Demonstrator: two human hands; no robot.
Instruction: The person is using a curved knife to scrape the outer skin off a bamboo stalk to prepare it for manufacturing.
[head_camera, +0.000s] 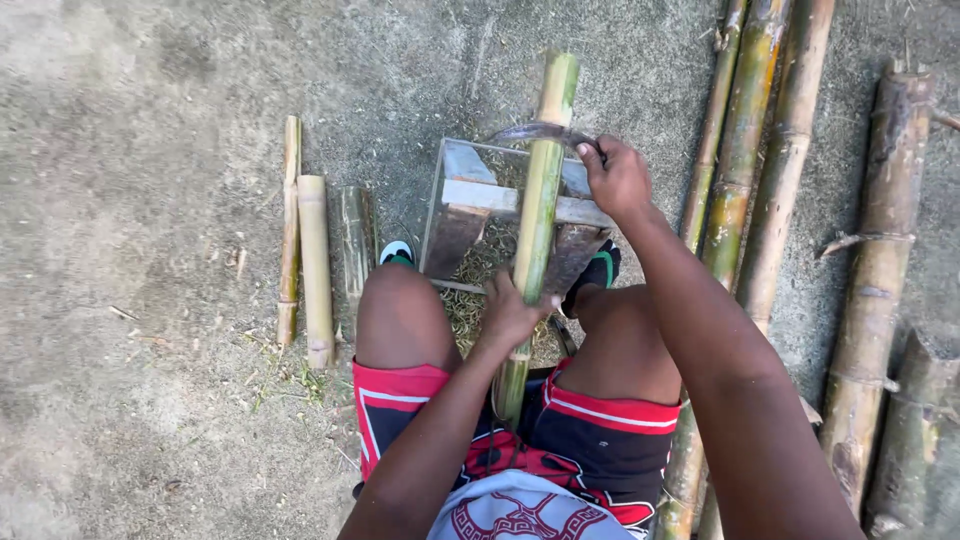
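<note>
Left hand (512, 312): fingers wrapped tight round the green bamboo pole (538, 215), low centre of frame, between the knees.
Right hand (617, 177): fingers clenched on the handle of the curved blade (535, 132), upper centre, right of the pole.
Pole's line: long axis runs bottom to top, tilting slightly right, resting across the wooden stand (470, 195).
Blade: lies crosswise on the pole, above the left hand.
Nearer hand: left, lower on the pole.
Around: cut lengths (315, 265) at left, long bamboo stalks (745, 150) at right.
</note>
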